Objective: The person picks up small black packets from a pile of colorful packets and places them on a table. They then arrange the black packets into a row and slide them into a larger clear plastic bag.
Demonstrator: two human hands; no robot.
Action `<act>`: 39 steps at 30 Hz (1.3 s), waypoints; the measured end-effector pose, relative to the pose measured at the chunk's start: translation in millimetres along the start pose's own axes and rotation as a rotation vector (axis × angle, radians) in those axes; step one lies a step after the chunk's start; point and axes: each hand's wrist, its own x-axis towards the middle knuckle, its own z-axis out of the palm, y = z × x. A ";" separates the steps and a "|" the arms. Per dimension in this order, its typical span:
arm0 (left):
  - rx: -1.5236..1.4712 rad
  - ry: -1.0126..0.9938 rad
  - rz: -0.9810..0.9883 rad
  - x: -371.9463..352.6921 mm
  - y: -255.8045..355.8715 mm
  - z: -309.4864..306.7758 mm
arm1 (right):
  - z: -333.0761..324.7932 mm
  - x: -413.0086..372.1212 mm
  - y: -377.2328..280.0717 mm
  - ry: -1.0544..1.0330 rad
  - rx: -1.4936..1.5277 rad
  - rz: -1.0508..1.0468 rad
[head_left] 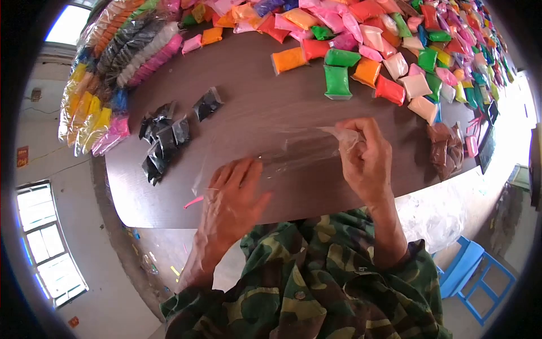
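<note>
A clear plastic bag is stretched out across the table between my two hands. My right hand pinches its right end between thumb and fingers. On the left, my left hand lies over the bag's other end, fingers stretched out and thumb apart, slightly blurred. Left of the bag sits a small pile of black packets, with a single black packet a little behind it. A thin pink-red strip lies beside my left wrist.
Many colourful packets are heaped along the table's far side. Long clear bags of sorted packets stand at the left edge. Brown packets lie at the right, near a pink tool. A blue stool stands on the floor.
</note>
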 end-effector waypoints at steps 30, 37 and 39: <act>-0.234 -0.215 -0.039 67.4 48.4 24.0 | 10.6 -3.1 -9.0 0.020 -0.130 -0.158; -0.188 -0.224 0.009 71.8 48.9 24.5 | 7.4 -2.6 -3.9 0.006 0.024 -0.124; -0.143 -0.246 0.002 70.4 49.6 24.5 | 5.1 -2.2 -2.3 -0.015 0.080 -0.051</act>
